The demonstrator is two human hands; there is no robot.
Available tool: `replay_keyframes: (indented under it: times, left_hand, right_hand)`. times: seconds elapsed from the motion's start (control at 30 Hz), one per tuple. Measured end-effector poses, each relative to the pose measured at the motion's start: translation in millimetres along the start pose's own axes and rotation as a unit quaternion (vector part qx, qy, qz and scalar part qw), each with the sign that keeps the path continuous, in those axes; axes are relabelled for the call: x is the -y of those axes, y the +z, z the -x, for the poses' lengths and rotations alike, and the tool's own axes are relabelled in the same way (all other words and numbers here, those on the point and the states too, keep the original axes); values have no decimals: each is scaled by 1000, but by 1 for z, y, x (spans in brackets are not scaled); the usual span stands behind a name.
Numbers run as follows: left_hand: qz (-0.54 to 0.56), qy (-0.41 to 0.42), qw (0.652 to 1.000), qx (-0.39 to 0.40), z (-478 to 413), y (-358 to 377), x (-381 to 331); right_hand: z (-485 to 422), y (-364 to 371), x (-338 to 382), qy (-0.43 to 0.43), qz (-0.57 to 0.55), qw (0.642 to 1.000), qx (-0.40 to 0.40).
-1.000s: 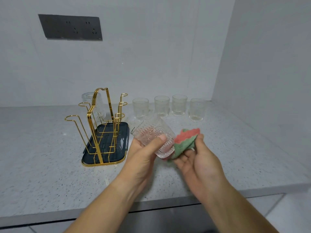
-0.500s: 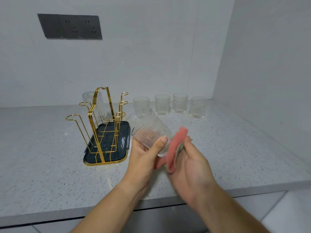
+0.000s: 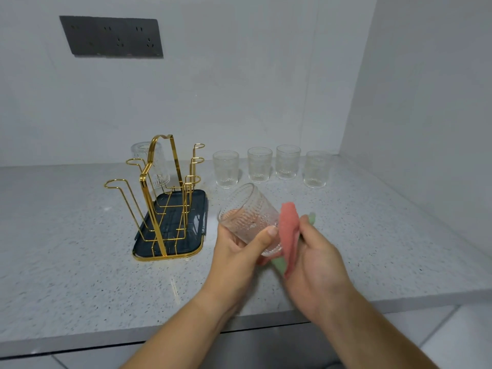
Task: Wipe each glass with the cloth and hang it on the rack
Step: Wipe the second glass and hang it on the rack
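My left hand point(image 3: 239, 249) grips a ribbed clear glass point(image 3: 247, 217), tilted with its mouth toward the upper left, above the counter. My right hand point(image 3: 316, 259) holds a pink and green cloth point(image 3: 287, 235) pressed against the base end of that glass. The gold wire rack point(image 3: 159, 193) stands on its dark tray point(image 3: 197, 243) to the left of my hands. One glass point(image 3: 150, 166) hangs upside down on a far peg of the rack. Several more glasses point(image 3: 259, 164) stand upright in a row near the back wall.
The speckled grey counter point(image 3: 66, 262) runs from the back wall to a front edge just below my wrists. A white side wall point(image 3: 426, 129) closes off the right. A dark socket panel point(image 3: 111, 37) is on the back wall.
My right hand turned the cloth from an open spread beside the glass to a fold pressed onto its base end. The glass in my left hand stayed in nearly the same place.
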State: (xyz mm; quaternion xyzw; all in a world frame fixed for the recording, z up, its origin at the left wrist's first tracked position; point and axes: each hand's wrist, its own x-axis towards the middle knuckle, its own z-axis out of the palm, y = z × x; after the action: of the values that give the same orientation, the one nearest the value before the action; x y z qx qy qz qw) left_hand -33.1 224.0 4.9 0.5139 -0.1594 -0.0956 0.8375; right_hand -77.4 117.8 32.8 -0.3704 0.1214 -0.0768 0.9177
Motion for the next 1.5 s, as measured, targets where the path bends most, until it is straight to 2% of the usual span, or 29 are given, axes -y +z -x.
replay_keyframes:
  times: [0.13, 0.23, 0.33, 0.5, 0.63, 0.67, 0.7, 0.77, 0.83, 0.9, 0.97, 1.03, 1.1, 1.2, 1.27, 1.33, 1.4, 1.5]
  left_hand:
    - [-37, 10, 999, 24, 5, 6, 12]
    - [-42, 2, 999, 22, 1, 7, 17]
    - [-57, -3, 998, -4, -7, 5, 20]
    - [-88, -33, 996, -2, -11, 2, 18]
    - [-145, -24, 989, 0, -13, 2, 12]
    - [-157, -25, 987, 0, -15, 2, 11]
    - [-165, -27, 986, -1, -16, 3, 12]
    - [-174, -30, 984, -1, -20, 4, 13]
    - [-176, -33, 984, 1, -21, 4, 15]
    - [-174, -37, 984, 3, -22, 4, 15]
    - [-170, -40, 985, 3, -23, 2, 16]
    - [-159, -49, 986, 2, -24, 1, 16]
    - [-155, -55, 986, 6, -26, -1, 14]
    - [-150, -54, 987, 18, -29, 0, 5]
    - [-150, -40, 987, 28, -30, 3, -5]
    - [-144, -25, 988, 45, -29, 9, -17]
    - [-135, -3, 989, 58, -28, 15, -29]
    - [-137, 21, 989, 56, -28, 22, -46]
  right_hand:
    - [-6, 2, 16, -25, 12, 997, -65]
    - [-4, -3, 9, -10, 13, 998, -60]
    - [-2, -13, 12, -5, 87, 994, -63]
    - [-10, -41, 42, -55, 271, 954, -118]
    - [-23, -62, 79, -127, 354, 914, -153]
    - [-28, -68, 86, -158, 403, 888, -159]
    - [-32, -76, 91, -195, 477, 842, -160]
    - [-39, -95, 94, -266, 642, 707, -131]
    - [-47, -115, 90, -256, 773, 577, -60]
    - [-44, -125, 83, -179, 838, 516, -2]
    - [-41, -128, 80, -150, 850, 505, 6]
    - [-36, -121, 78, -173, 829, 531, -7]
    - [-33, -110, 74, -215, 773, 596, -37]
    - [-26, -82, 66, -209, 615, 756, -83]
    - [-22, -62, 57, -130, 476, 868, -54]
    - [-18, -46, 47, -9, 329, 944, 17]
    - [-16, -32, 38, 85, 180, 975, 97]
    - [-15, -14, 34, 102, 35, 980, 169]
